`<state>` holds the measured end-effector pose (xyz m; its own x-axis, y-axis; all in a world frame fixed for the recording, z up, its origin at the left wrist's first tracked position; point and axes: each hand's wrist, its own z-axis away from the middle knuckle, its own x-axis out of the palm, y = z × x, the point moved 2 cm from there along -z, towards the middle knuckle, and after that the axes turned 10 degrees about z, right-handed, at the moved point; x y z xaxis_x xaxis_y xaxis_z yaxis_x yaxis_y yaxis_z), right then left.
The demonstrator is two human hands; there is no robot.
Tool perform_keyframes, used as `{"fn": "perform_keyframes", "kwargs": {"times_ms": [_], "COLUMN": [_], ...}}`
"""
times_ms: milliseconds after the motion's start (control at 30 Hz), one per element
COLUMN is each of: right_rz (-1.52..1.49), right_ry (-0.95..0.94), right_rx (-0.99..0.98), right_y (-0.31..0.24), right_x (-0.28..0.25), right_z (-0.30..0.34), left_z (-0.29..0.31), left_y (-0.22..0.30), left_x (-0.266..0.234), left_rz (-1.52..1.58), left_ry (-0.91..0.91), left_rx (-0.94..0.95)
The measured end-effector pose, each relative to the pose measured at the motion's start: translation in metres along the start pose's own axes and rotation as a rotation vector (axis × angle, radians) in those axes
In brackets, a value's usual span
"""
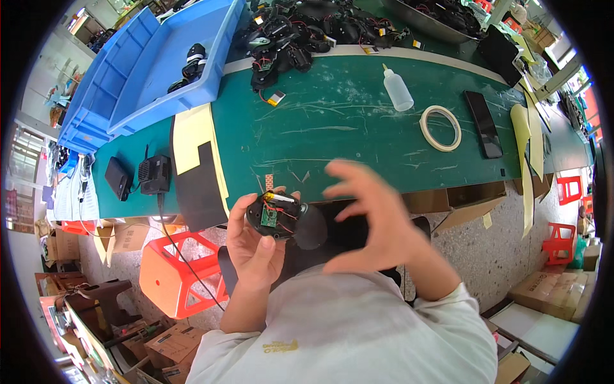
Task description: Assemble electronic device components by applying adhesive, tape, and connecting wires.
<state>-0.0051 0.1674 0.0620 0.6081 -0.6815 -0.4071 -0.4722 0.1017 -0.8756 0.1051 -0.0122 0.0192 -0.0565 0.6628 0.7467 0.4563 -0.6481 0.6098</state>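
Note:
In my left hand is an opened black plastic housing, gripped at its left side near the table's front edge. Inside it show a green circuit board, red wires and a small silver-and-yellow part. A dark rounded piece sits at the housing's right side; whether it is joined on is unclear. My right hand hovers to the right, blurred by motion, fingers spread and holding nothing visible. Beyond the left hand, a small copper-coloured patterned strip appears at the housing's far edge.
On the green table are a white squeeze bottle, a tape roll and a black phone. Black wired parts pile up at the back. Blue crates stand left, near a black radio-like device. A red stool is below.

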Motion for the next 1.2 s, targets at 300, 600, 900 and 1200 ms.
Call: {"fn": "perform_keyframes", "kwargs": {"times_ms": [300, 600, 900, 1200], "right_rz": [0.095, 0.477, 0.563, -0.177], "right_ry": [0.266, 0.261, -0.053, 0.309], "right_rx": [-0.177, -0.482, -0.163, -0.326], "right_y": [0.002, -0.045, -0.023, -0.077], "right_x": [0.009, 0.000, 0.025, -0.020], "right_z": [0.004, -0.033, -0.059, -0.016], "left_z": [-0.013, -0.006, 0.017, 0.023], "left_y": [-0.008, -0.007, -0.024, -0.015], "left_x": [-0.012, 0.014, 0.012, 0.015], "left_rz": [-0.321, 0.146, 0.136, 0.091], "left_ry": [-0.112, -0.183, -0.194, 0.028], "left_rx": [-0.055, -0.576, -0.918, -0.621]}}
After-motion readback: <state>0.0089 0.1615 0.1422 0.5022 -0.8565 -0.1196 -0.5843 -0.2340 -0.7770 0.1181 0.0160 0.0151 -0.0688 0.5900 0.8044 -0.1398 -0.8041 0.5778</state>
